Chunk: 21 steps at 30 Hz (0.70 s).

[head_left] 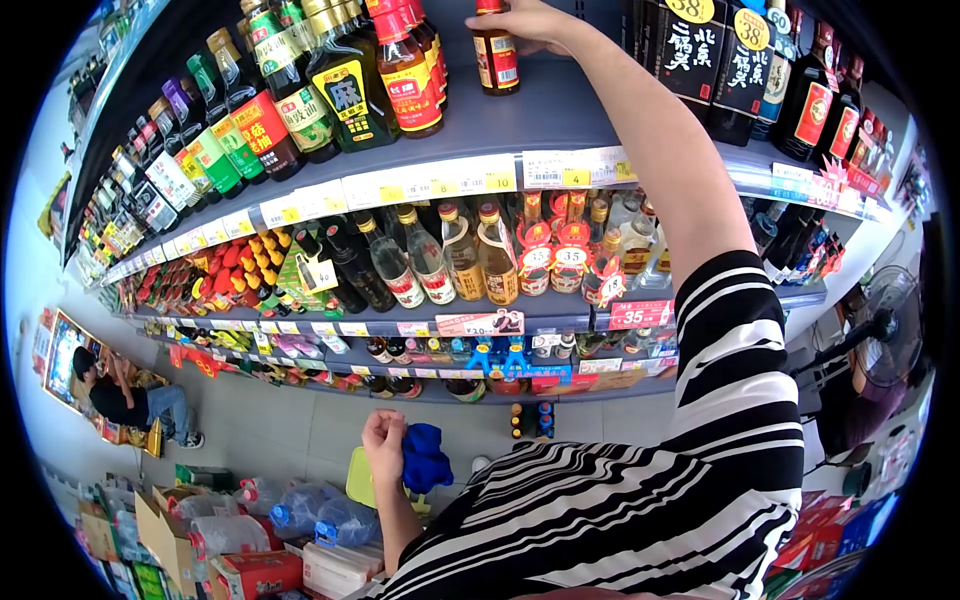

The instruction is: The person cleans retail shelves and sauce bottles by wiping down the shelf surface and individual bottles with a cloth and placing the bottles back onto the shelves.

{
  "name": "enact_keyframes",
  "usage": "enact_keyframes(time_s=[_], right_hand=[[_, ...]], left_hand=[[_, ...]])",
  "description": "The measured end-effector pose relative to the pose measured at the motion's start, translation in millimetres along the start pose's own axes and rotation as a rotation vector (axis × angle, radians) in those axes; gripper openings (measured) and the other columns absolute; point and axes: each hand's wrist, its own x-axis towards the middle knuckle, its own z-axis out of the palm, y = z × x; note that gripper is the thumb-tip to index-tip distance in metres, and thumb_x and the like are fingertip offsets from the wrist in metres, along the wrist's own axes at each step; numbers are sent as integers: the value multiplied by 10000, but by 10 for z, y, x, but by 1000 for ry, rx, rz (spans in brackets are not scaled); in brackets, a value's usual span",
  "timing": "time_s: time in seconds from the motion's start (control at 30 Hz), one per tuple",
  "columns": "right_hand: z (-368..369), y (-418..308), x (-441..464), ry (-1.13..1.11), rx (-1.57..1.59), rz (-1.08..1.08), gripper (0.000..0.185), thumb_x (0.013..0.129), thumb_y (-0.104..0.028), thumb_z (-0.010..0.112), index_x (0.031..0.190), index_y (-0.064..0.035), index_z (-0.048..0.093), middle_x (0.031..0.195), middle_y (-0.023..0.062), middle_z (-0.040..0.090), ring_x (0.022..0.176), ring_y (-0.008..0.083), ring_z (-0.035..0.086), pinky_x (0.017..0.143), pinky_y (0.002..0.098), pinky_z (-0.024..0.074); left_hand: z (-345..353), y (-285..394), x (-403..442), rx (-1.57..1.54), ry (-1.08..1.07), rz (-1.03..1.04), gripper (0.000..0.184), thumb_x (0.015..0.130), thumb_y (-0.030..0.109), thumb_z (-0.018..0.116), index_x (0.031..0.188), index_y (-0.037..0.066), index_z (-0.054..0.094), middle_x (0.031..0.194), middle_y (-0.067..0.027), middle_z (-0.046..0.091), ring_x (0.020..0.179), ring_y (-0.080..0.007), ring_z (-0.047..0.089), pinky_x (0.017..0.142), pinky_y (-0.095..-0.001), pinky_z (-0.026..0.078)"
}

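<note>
The right hand (pixel 530 24) reaches over the upper shelf (pixel 575 110), its grip closed round the neck of a small bottle (pixel 497 64) with a red and yellow label. The bottle stands upright at the shelf, between the red-capped bottles (pixel 409 92) on the left and the dark boxes (pixel 738 70) on the right; whether its base touches the shelf I cannot tell. Low down, the left hand (pixel 384 432) has its fingers curled in, near a blue object (pixel 427 460); whether it grasps anything is unclear
</note>
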Motion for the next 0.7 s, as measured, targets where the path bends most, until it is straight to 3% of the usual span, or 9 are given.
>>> enact_keyframes(time_s=[0.03,0.13,0.33,0.37,0.4,0.47,0.57,0.67,0.7], right_hand=[[10,-67,-66,-37,135,75,263,797,-224,704,965,-80,562,861,72,618,733,165,605,640,342,520],[5,-315,-257,-48,-34,251,281,794,-252,714,943,-76,553,824,62,607,728,169,604,629,347,531],[64,-57,-31,-51,-256,97,423,782,-431,697,985,-90,551,861,58,603,812,184,605,635,370,532],[60,-65,-46,-87,-164,114,487,771,-477,689,1032,-91,548,902,62,615,840,195,609,652,373,530],[98,-164,-110,23,-109,179,487,781,-462,683,1056,-89,535,937,65,620,852,201,615,661,373,528],[-40,-65,13,-112,-66,179,456,785,-404,699,1068,-93,525,976,66,622,883,206,616,680,372,527],[-42,155,213,-68,-120,103,407,784,-325,717,1049,-81,527,944,85,624,846,205,624,666,372,533],[75,89,175,119,-329,44,400,776,-283,734,1027,-50,528,901,102,627,774,204,628,639,373,535],[113,87,157,81,-261,-29,354,779,-269,706,948,8,565,801,146,635,715,208,622,617,365,526]], left_hand=[[-7,-19,-8,-8,7,4,53,872,66,578,849,25,555,669,15,528,588,-45,451,535,-189,347],[-66,-96,-40,-2,17,-5,68,876,77,582,839,27,556,666,17,528,585,-42,450,532,-185,343],[-120,-158,-55,28,35,-22,91,884,96,584,828,29,557,651,30,523,576,-32,442,528,-182,339],[-130,-160,-57,32,40,-18,94,885,98,585,827,29,556,649,32,522,576,-30,441,528,-182,339],[-136,-158,-60,35,43,-16,95,885,100,585,827,30,556,650,31,522,576,-30,441,528,-182,339],[-129,-152,-63,38,50,-11,97,886,103,586,829,30,556,652,30,523,576,-31,441,527,-182,339],[-116,-177,-73,36,59,-23,100,889,107,584,831,31,556,656,27,524,576,-33,442,528,-183,339],[-120,-183,-65,45,44,-26,102,890,109,581,830,32,554,662,24,527,576,-37,444,531,-185,344],[-120,-185,-63,49,45,-31,91,889,101,571,832,32,555,668,24,524,586,-41,444,538,-190,343]])
